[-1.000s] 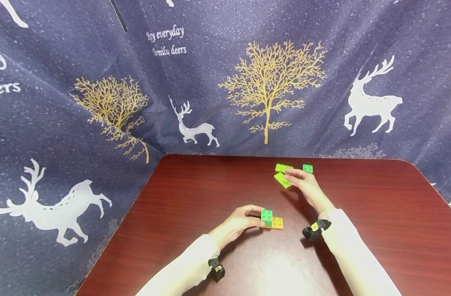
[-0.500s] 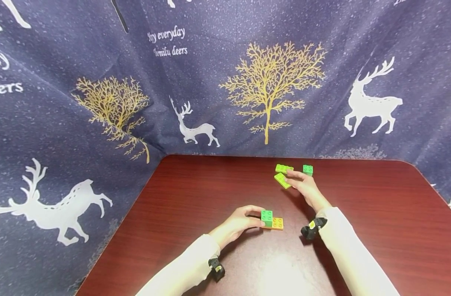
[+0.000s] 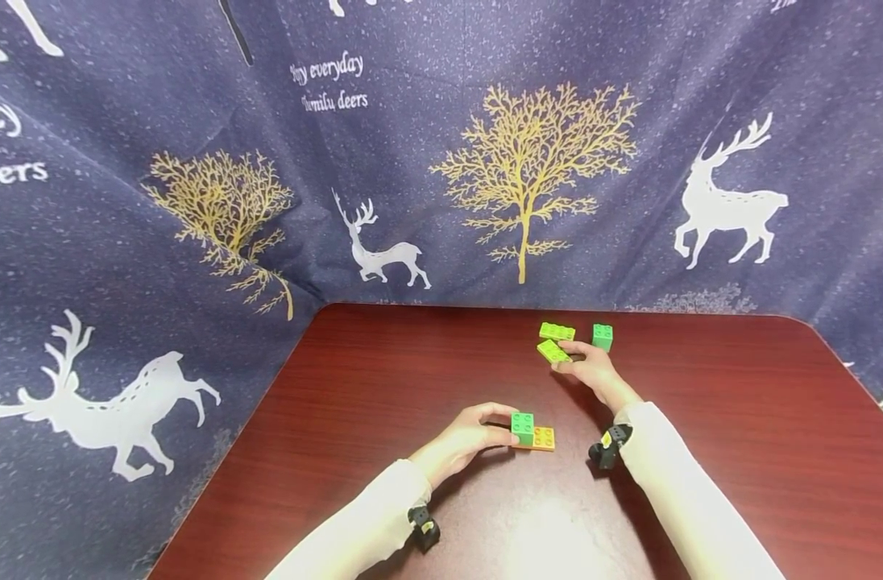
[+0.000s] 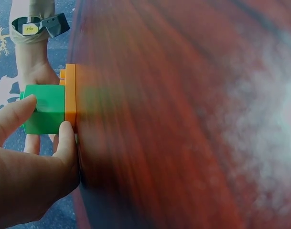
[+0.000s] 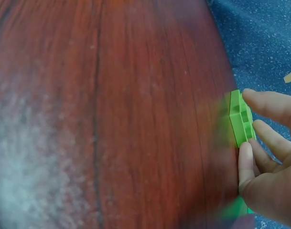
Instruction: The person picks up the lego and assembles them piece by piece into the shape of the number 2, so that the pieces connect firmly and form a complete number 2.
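My left hand [image 3: 470,435] grips a green building block [image 3: 523,427] by its left side. That block sits on the left part of a flat orange brick [image 3: 545,437], whose studs show to its right. In the left wrist view the fingers touch the green block [image 4: 47,109] near the orange brick [image 4: 70,98] beneath. Farther back, my right hand [image 3: 592,369] pinches a thin lime-green brick [image 3: 553,351] at its right end. The right wrist view shows the lime-green brick [image 5: 240,119] between thumb and fingers, low at the tabletop.
Another lime-green brick [image 3: 557,331] lies just behind the pinched one. A second green block [image 3: 603,335] stands to the right, behind my right hand. The dark red table [image 3: 383,362] ends at a blue cloth [image 3: 412,145] printed with deer and trees.
My right hand has shifted slightly left and nearer, and its fingers have come together on the nearer lime-green brick. My left hand and its green block have stayed in place.
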